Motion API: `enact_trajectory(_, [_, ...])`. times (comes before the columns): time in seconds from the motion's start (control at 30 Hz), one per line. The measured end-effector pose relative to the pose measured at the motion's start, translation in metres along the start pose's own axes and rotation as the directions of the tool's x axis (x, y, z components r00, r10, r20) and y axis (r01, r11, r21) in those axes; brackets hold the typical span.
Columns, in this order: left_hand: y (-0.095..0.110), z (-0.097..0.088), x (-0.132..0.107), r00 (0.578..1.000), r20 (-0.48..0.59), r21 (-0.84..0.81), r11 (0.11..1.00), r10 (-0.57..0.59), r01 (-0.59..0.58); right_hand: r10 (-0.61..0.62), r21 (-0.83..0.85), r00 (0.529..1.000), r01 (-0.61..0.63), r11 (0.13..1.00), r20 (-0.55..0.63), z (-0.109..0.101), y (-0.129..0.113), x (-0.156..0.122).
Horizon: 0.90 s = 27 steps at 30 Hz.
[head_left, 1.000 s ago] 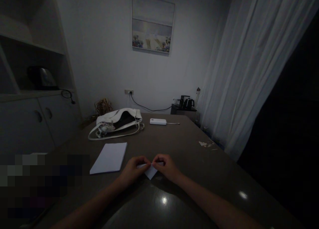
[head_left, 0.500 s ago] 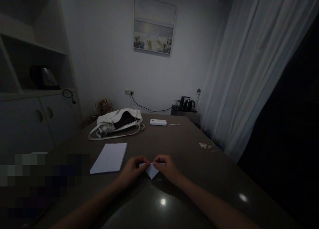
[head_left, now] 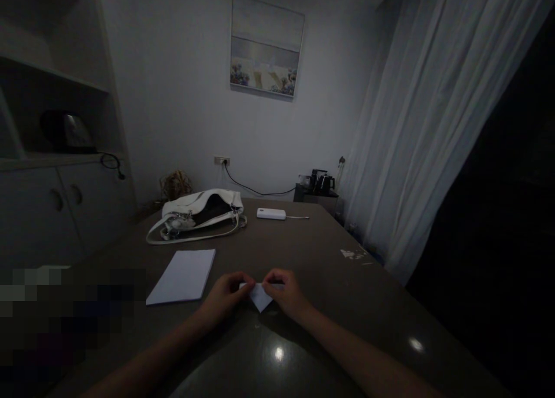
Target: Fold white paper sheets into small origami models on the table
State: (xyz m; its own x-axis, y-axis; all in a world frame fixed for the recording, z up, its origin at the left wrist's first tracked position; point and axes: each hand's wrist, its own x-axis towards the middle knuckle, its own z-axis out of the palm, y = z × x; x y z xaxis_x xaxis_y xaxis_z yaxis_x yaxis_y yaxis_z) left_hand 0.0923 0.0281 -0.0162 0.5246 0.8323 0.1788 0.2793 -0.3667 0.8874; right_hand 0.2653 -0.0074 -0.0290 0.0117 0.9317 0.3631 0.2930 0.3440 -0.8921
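Observation:
A small folded white paper lies on the dark table right in front of me, its point turned toward me. My left hand pinches its left top edge with curled fingers. My right hand pinches the right top edge the same way. Fingertips of both hands nearly meet over the paper's middle. Most of the paper is hidden under my fingers.
A stack of white sheets lies left of my hands. Farther back sit a white handbag and a white power bank with its cable. Paper scraps lie near the right table edge. Curtains hang at right, cabinets stand at left.
Both hands stay pinched on the folded paper with only slight finger shifts. The view has drifted a little to the right.

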Motion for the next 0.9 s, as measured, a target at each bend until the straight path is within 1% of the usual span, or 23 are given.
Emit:
enact_trajectory(0.13, [-0.001,-0.0007,-0.0002,1.0,0.01,0.0,1.0,0.017,-0.017,-0.004,-0.018,1.0,0.004,1.0,0.001,0.0002,-0.0027,0.0002])
enact_trajectory(0.27, [-0.0026,-0.0016,-0.0003,1.0,0.004,0.028,0.999,0.019,-0.019,0.001,-0.019,1.0,-0.001,1.0,0.029,0.0004,-0.005,0.0002])
enact_trajectory(0.4, [-0.0014,-0.002,-0.0006,1.0,0.005,-0.004,1.0,0.023,-0.023,0.008,-0.016,1.0,-0.007,1.0,0.017,0.0008,-0.0046,-0.0003])
enact_trajectory(0.57, [0.0031,-0.0008,-0.0011,0.999,0.005,-0.062,0.997,-0.035,0.035,0.0,-0.007,1.0,0.0,1.0,0.012,0.001,-0.0031,-0.0003])
enact_trajectory(0.73, [-0.0004,0.0015,0.0005,0.997,0.01,-0.11,0.991,-0.076,0.076,0.013,0.018,1.0,-0.013,1.0,-0.008,0.0004,-0.0028,0.0004])
enact_trajectory(0.83, [-0.0015,0.0014,0.0005,0.998,0.001,-0.091,0.994,-0.062,0.062,0.011,0.02,1.0,-0.011,1.0,-0.015,0.0004,-0.0022,0.0006])
enact_trajectory(0.9, [-0.002,0.0006,0.0001,1.0,-0.005,-0.06,0.998,-0.028,0.028,0.003,0.017,1.0,-0.003,1.0,-0.006,0.0003,-0.0017,0.0006])
